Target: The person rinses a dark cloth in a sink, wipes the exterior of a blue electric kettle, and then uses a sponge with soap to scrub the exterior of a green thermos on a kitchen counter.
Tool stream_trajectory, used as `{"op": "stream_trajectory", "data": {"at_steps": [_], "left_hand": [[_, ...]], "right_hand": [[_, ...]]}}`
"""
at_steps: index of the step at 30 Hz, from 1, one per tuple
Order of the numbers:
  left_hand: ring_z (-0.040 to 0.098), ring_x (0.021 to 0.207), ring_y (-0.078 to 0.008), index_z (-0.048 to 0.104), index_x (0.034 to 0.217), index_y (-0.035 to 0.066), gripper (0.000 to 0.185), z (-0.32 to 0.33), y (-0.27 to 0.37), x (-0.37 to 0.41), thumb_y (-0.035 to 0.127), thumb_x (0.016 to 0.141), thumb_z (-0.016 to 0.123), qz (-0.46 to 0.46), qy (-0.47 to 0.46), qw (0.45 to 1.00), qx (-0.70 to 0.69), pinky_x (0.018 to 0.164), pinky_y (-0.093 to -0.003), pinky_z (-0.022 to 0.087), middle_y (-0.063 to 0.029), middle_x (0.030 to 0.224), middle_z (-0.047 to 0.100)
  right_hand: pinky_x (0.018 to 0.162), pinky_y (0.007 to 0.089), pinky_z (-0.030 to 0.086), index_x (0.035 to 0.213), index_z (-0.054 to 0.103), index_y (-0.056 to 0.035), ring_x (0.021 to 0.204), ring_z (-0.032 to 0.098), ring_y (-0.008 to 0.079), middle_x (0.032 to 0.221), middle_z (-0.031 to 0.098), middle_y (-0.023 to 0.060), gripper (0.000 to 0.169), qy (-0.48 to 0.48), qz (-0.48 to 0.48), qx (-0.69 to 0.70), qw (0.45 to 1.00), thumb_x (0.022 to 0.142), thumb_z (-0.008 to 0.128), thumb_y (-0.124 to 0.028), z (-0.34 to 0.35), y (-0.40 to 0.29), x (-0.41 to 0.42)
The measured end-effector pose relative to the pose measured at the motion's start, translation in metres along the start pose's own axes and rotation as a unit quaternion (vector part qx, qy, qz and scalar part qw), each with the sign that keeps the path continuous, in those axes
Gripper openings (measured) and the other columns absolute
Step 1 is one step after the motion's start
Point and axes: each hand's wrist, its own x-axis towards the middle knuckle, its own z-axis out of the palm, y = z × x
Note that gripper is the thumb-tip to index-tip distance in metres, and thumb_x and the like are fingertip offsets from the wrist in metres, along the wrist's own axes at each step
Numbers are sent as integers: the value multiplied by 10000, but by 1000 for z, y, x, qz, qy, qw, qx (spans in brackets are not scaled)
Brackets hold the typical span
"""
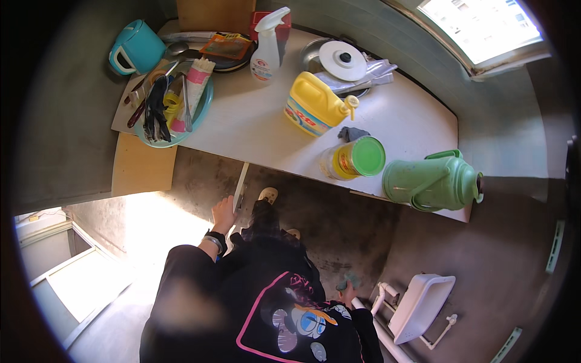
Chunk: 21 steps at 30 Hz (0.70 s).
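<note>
My left hand (223, 215), with a dark band and a metal bracelet at the wrist, grips the pale edge of an upright panel (241, 183) below the counter. A dark handle-like part sits beside the fingers. Low on the right, my right hand (348, 294) is partly hidden by my sleeve. A blurred teal thing (348, 280) shows at its fingertips; whether it is held I cannot tell. Ahead on the white counter (236, 122) stand a yellow jug (308, 102), a green-lidded container (368, 156) and a green thermos flask (426, 180).
A teal basin (206, 106) of utensils, a turquoise pitcher (138, 47), a white spray bottle (265, 54) and a pan with a white lid (336, 61) are on the counter. A white wall basin (422, 308) and pipes (383, 333) are at the right. A window (481, 27) is upper right.
</note>
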Motion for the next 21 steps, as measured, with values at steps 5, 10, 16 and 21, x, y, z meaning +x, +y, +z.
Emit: {"op": "stream_trajectory", "data": {"at_steps": [5,10,16,21], "left_hand": [[496,1106,-310,513,1139,150,542,1,-66,22,179,641,724,-49,69,996,31,968,-568,310,-99,1130,535],[305,1264,-355,336,1277,19,779,-54,-78,59,273,673,757,-272,127,952,62,1037,-571,232,-181,1312,356],[214,1315,-417,204,1305,-21,896,5,-139,128,350,699,749,-486,225,814,-223,1084,-454,226,-249,1412,201],[283,1307,-376,20,1381,-8,995,10,-135,149,288,723,705,-590,355,510,-516,1079,-428,238,-326,1389,174]], "right_hand": [[734,331,483,1148,525,25,894,594,208,1054,597,130,465,-36,-158,15,987,796,688,-231,61,-61,28],[804,347,452,1108,535,63,902,583,227,1067,596,148,467,-32,-229,-15,973,784,701,-230,108,-98,21],[797,354,453,1089,543,59,920,573,222,1050,597,148,455,2,-190,-39,981,776,703,-229,95,-64,8],[749,341,469,1103,539,35,905,573,206,1073,588,119,410,29,-123,4,992,786,690,-176,49,-22,13]]}}
